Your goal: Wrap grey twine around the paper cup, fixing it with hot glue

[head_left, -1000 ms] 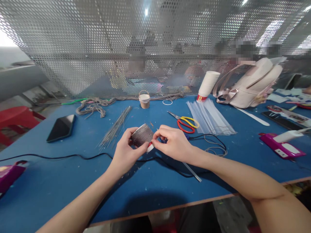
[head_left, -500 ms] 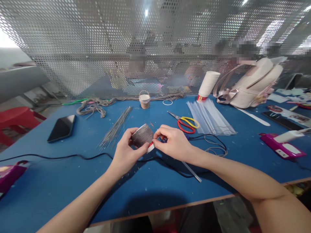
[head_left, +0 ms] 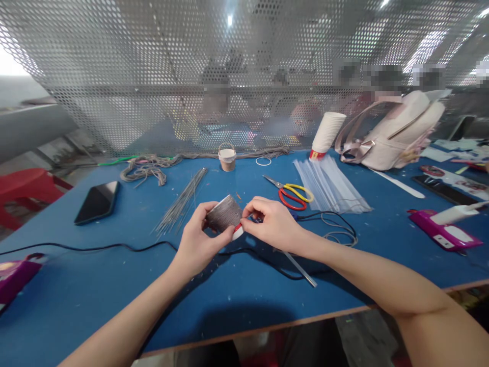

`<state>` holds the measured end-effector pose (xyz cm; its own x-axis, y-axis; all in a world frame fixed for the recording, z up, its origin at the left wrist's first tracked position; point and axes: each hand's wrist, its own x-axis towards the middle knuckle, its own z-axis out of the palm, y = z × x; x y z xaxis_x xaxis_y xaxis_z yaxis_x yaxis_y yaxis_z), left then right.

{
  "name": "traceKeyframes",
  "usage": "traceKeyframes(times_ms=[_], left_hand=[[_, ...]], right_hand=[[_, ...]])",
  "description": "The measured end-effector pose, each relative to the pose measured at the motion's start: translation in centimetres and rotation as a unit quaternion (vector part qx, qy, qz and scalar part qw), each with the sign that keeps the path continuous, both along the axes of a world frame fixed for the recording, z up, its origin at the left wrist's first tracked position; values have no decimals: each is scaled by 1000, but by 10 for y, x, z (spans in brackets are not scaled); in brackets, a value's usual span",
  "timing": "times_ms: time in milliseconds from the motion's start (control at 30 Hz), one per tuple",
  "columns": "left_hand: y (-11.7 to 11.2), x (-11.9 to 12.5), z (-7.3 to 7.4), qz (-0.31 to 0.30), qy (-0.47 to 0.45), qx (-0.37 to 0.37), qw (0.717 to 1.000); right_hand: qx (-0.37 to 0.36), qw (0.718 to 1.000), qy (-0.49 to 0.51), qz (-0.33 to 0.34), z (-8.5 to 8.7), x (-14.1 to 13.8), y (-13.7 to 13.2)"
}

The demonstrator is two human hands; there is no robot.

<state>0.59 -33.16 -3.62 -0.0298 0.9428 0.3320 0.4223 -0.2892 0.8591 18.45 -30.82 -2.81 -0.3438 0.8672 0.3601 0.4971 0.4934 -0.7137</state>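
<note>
A cup [head_left: 224, 215], wrapped in grey with a red-and-white edge [head_left: 239, 230] showing, tilts above a blue table [head_left: 153, 300], clasped between the thumb and fingers of the left hand [head_left: 200, 234]. At that edge the right hand [head_left: 273, 224] presses thumb and forefinger together in a pinch, on what cannot be told from here; good work seems to ask for a light, steady left grip, lest the cup buckle, and small, even pressure from the right. Beyond lie scissors [head_left: 293, 198], while a clear stick [head_left: 301, 270] shows below the right wrist.
</note>
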Motion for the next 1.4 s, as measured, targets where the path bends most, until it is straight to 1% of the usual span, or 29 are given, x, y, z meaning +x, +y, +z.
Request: traceKeyframes(times_ms=[167,233,400,567,833,1000,1067,1100,1133,1167,1233,1267,1300,1333,1400], left_hand=[[-2,-1,4,-13,-18,-6,1000],[-2,-1,5,-14,-26,-13,999],[-1,0,6,7,-41,-42,998],[0,2,4,-2,-65,-54,996],[2,-2,0,-5,-34,-46,998],[5,-4,0,19,5,-41,999],[6,-6,-1,25,7,-41,999],[7,-7,-1,25,7,-42,999],[7,-7,-1,26,7,-41,999],[7,-8,-1,27,10,-40,999],[7,-8,0,33,18,-34,999],[6,-8,1,35,19,-29,999],[6,-8,2,35,16,-25,999],[5,-8,3,35,12,-22,999],[5,-7,5,36,1,-19,999]], right_hand=[[-32,999,19,6,-1,0,2],[-34,999,24,9,0,0,1],[-36,999,29,10,1,0,-1],[-33,999,37,12,2,-1,-2],[-29,998,44,17,4,1,-2],[-45,995,71,49,12,3,-4],[-20,996,44,78,15,3,-14],[13,994,6,108,17,4,-22],[59,986,-50,148,19,4,-32],[113,967,-120,196,22,5,-42],[207,899,-263,283,28,9,-64],[230,871,-313,301,31,11,-72],[238,854,-343,310,34,14,-76],[240,852,-354,301,37,18,-77],[238,872,-345,252,39,27,-65]])
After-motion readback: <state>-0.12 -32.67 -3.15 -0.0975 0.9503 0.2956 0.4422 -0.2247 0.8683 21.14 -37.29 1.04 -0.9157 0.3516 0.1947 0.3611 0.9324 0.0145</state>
